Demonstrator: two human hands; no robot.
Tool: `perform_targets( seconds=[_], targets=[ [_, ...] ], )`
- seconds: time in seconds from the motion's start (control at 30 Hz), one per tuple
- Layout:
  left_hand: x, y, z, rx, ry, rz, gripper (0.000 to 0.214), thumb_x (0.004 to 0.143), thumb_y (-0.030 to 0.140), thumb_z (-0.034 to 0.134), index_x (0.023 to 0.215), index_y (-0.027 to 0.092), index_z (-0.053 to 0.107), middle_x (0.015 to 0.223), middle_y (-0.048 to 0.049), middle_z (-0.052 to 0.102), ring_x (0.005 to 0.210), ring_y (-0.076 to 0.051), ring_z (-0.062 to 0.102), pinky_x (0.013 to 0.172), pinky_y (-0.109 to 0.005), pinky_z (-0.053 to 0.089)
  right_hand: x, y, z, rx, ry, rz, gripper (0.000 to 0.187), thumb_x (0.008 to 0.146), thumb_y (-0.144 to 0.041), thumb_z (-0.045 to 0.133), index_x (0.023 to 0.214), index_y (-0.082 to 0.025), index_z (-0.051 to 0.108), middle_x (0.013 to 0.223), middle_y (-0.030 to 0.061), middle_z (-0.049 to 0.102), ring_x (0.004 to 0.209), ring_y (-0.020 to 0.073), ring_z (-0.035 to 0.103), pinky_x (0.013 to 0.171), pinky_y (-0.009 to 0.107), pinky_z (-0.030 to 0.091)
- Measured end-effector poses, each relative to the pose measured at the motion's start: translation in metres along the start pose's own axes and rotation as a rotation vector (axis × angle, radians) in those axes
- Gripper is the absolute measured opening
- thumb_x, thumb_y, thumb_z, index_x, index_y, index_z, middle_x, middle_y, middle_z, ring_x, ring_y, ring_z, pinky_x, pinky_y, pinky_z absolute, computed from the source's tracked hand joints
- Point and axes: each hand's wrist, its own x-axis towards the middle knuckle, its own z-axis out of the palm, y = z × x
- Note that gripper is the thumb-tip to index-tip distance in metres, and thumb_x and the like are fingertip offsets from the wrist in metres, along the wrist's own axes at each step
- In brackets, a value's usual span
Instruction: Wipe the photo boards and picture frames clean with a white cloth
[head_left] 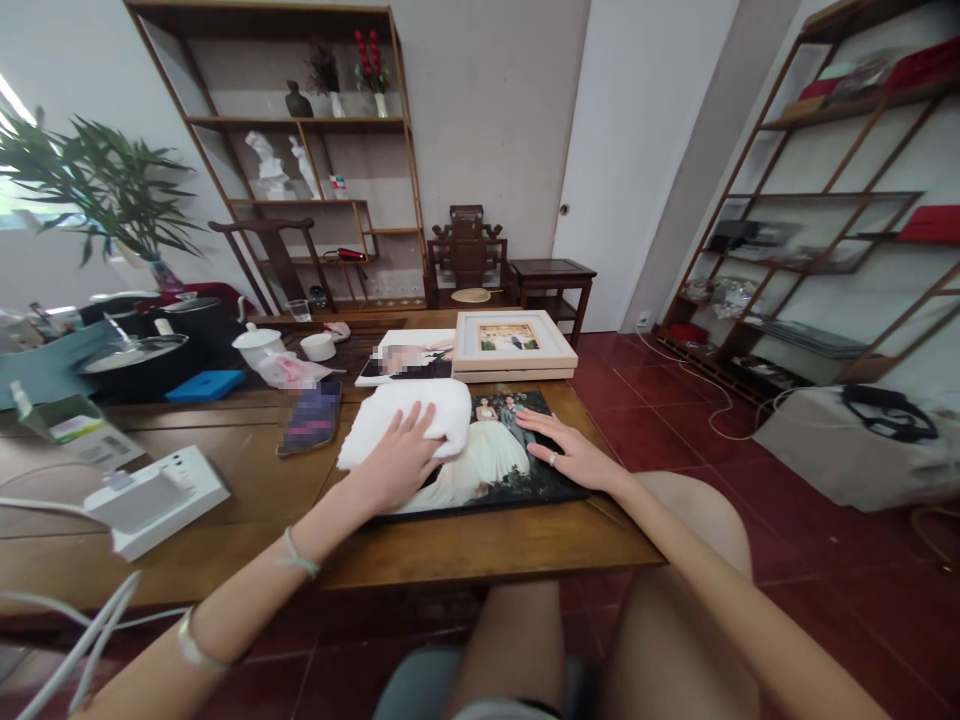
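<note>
A wedding photo print (540, 465) lies on the wooden table in front of me, showing a couple and a wide pale gown. Over its left part rests a folded white towel (450, 405). My left hand (397, 455) lies on top of the towel with its fingers spread, pressing on it. On the right side of the print, my right hand (574, 450) rests flat, fingers stretched out and a ring on one of them. Behind the print are a light wooden picture frame (465, 345) with a smaller photo, and another photo print (412, 365) beside it.
A phone (309, 418) lies left of the towel. Further left are a white power strip (161, 500) with cables, an opened small box (79, 430), a blue flat object (206, 386), a white teapot (259, 348) and dark pots (135, 365). The table's edge (480, 570) is close to me.
</note>
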Motion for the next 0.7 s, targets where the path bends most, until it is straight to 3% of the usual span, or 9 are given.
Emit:
perform_targets(
  seconds=[0.2, 0.33, 0.43, 0.6, 0.7],
  targets=[
    [-0.051, 0.070, -0.010, 0.051, 0.039, 0.050, 0.024, 0.089, 0.023, 0.047, 0.100, 0.017, 0.068, 0.140, -0.0196, 0.041, 0.130, -0.041, 0.032, 0.099, -0.058, 0.035, -0.001, -0.001, 0.000, -0.007, -0.001, -0.009, 0.042, 0.089, -0.038, 0.048, 0.131, -0.030, 0.049, 0.141, 0.0055, 0.045, 0.134, 0.0236, 0.034, 0.111, 0.055, 0.014],
    [-0.055, 0.096, -0.012, 0.030, 0.044, 0.102, 0.021, 0.086, 0.024, 0.052, 0.095, 0.016, 0.070, 0.140, -0.0220, 0.039, 0.128, -0.046, 0.031, 0.097, -0.061, 0.035, 0.000, -0.002, 0.001, -0.014, -0.006, -0.003, 0.042, 0.089, -0.038, 0.048, 0.130, -0.028, 0.049, 0.140, 0.0070, 0.045, 0.134, 0.0237, 0.034, 0.111, 0.055, 0.016],
    [-0.030, 0.092, -0.009, 0.002, 0.033, 0.065, 0.025, 0.088, 0.027, 0.051, 0.101, 0.015, 0.068, 0.140, -0.0231, 0.038, 0.128, -0.046, 0.031, 0.097, -0.063, 0.034, 0.000, -0.002, 0.001, -0.024, -0.012, -0.005, 0.043, 0.090, -0.039, 0.048, 0.131, -0.027, 0.049, 0.141, 0.0074, 0.045, 0.134, 0.0236, 0.034, 0.111, 0.055, 0.015],
    [0.034, 0.058, 0.001, -0.006, 0.061, 0.033, 0.034, 0.094, 0.033, 0.038, 0.111, 0.017, 0.063, 0.150, -0.0157, 0.023, 0.135, -0.043, 0.020, 0.094, -0.071, 0.029, 0.000, -0.001, 0.001, -0.027, 0.005, -0.009, 0.042, 0.089, -0.038, 0.048, 0.130, -0.028, 0.049, 0.141, 0.0066, 0.045, 0.134, 0.0238, 0.034, 0.110, 0.055, 0.017],
    [0.062, 0.045, 0.004, -0.021, 0.039, 0.024, 0.037, 0.096, 0.035, 0.034, 0.114, 0.019, 0.062, 0.150, -0.0121, 0.024, 0.135, -0.040, 0.020, 0.094, -0.072, 0.027, -0.001, -0.001, 0.002, -0.024, 0.021, -0.017, 0.042, 0.089, -0.037, 0.049, 0.130, -0.028, 0.049, 0.141, 0.0072, 0.045, 0.133, 0.0243, 0.035, 0.110, 0.055, 0.018]
  ],
)
